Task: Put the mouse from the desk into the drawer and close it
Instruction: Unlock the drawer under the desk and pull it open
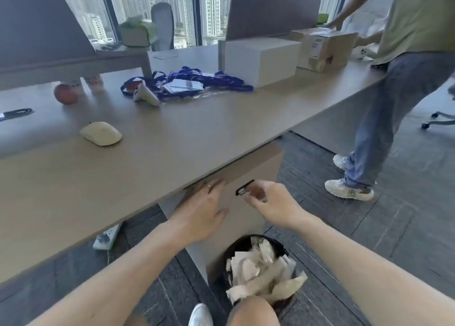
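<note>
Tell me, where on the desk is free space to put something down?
Bare desk lies between the mouse, the blue lanyards and the front edge. Another patch lies right of the lanyards, before the white box. Around the lanyards and the apple it is crowded.

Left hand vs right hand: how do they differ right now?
The left hand lies flat and empty, fingers spread on the drawer front under the desk edge. The right hand pinches a small dark tag, fingers curled. Both are at the drawer, away from the mouse.
</note>
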